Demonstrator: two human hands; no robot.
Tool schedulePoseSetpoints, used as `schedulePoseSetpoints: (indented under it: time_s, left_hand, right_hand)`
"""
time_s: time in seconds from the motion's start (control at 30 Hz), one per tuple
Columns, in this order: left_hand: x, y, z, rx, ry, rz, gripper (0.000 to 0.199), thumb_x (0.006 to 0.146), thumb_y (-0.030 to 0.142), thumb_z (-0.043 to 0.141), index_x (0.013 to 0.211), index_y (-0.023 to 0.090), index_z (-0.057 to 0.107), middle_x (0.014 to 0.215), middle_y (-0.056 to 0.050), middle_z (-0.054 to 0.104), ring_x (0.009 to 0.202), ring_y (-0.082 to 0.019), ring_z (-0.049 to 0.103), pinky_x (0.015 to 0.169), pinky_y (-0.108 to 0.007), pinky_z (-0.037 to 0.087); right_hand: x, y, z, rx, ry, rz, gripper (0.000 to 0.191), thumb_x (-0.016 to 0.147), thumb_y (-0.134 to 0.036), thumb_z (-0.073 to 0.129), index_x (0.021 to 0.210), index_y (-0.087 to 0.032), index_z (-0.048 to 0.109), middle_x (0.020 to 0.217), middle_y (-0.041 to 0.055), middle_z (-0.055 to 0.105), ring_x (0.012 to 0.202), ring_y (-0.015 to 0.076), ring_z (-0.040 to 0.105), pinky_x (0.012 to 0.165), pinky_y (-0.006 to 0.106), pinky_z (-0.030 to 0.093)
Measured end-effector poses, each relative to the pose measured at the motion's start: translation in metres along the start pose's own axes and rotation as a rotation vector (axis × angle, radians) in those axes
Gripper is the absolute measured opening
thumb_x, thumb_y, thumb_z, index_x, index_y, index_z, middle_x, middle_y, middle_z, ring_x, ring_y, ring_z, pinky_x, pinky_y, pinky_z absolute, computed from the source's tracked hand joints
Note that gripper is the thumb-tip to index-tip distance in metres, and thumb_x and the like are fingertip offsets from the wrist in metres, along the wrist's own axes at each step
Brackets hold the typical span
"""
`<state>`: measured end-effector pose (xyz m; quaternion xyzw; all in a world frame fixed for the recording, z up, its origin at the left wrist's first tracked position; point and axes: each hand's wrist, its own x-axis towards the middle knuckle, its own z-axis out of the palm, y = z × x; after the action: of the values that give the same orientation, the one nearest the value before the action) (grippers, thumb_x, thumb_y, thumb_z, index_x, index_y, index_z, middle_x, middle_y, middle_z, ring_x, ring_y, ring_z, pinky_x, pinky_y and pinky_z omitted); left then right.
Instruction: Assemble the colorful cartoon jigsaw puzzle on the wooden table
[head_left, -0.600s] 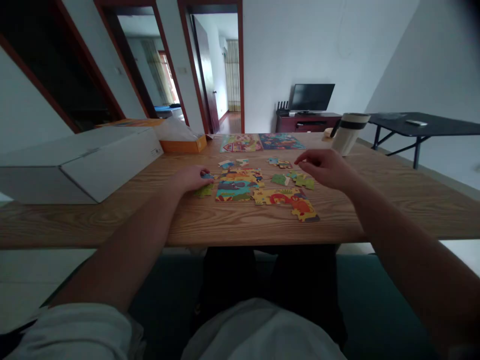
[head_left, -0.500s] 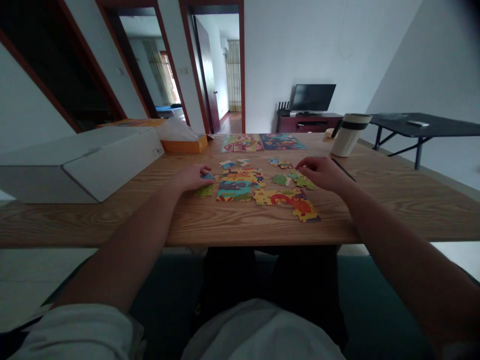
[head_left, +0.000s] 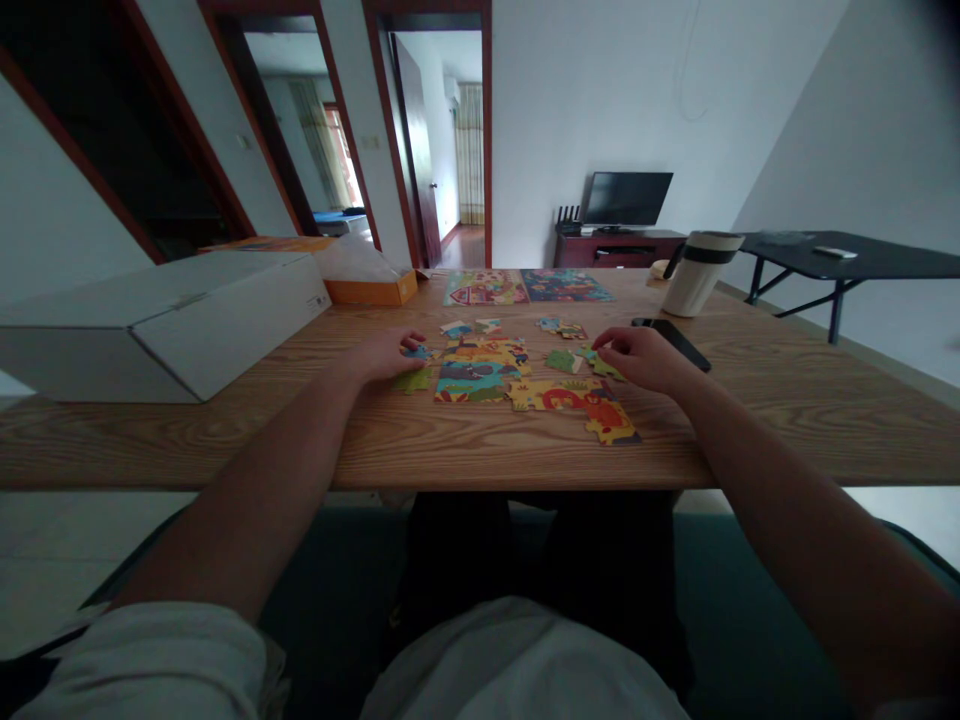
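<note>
A jigsaw of colourful cartoon pieces lies on the wooden table, with a joined block [head_left: 480, 372] in the middle and a yellow-and-red section [head_left: 574, 400] to its right. My left hand [head_left: 382, 355] is shut at the fingertips on a small blue puzzle piece [head_left: 415, 352], just above a loose green piece [head_left: 412, 381]. At the block's right, my right hand [head_left: 645, 360] rests its fingertips among loose green pieces [head_left: 604, 360]. Whether those fingers grip one is hidden.
A black phone [head_left: 671, 342] lies beside my right hand, and a white-and-black tumbler [head_left: 696, 275] stands behind it. Two picture sheets [head_left: 525, 287] lie at the far edge. A large white box [head_left: 165, 325] and an orange tissue box [head_left: 367, 282] sit at the left.
My right hand has dropped from above the table onto the green pieces, and the black phone has come into view beside it. My left hand stays on the blue piece.
</note>
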<state>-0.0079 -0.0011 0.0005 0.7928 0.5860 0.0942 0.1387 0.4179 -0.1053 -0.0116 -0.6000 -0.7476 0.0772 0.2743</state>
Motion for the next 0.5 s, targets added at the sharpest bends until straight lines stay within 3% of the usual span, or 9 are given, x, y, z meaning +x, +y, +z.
schedulePoseSetpoints:
  time_s: [0.1, 0.33, 0.5]
  left_hand:
    - [0.000, 0.001, 0.000, 0.036, 0.005, -0.013, 0.054, 0.081, 0.040, 0.064, 0.131, 0.020, 0.060, 0.132, -0.011, 0.066, 0.110, -0.026, 0.066, 0.089, -0.033, 0.053]
    - [0.001, 0.001, 0.004, 0.101, 0.017, 0.017, 0.065, 0.078, 0.061, 0.066, 0.131, 0.024, 0.061, 0.132, -0.010, 0.066, 0.117, -0.029, 0.063, 0.097, -0.035, 0.048]
    - [0.001, 0.007, 0.004, 0.109, 0.029, -0.001, 0.064, 0.079, 0.061, 0.065, 0.130, 0.023, 0.062, 0.130, -0.011, 0.067, 0.115, -0.030, 0.064, 0.096, -0.036, 0.048]
  right_hand:
    - [-0.001, -0.002, -0.001, -0.007, -0.014, 0.015, 0.025, 0.085, -0.033, 0.055, 0.095, -0.019, 0.072, 0.069, 0.0042, 0.067, 0.060, 0.0178, 0.058, 0.057, 0.029, 0.041]
    - [-0.003, -0.013, -0.001, 0.007, -0.081, 0.005, 0.024, 0.086, -0.035, 0.054, 0.093, -0.018, 0.071, 0.065, 0.0027, 0.065, 0.058, 0.0164, 0.057, 0.055, 0.028, 0.039]
    - [-0.006, -0.021, 0.001, 0.015, -0.138, 0.014, 0.028, 0.087, -0.039, 0.056, 0.095, -0.017, 0.071, 0.063, 0.0023, 0.063, 0.056, 0.0155, 0.054, 0.053, 0.028, 0.038]
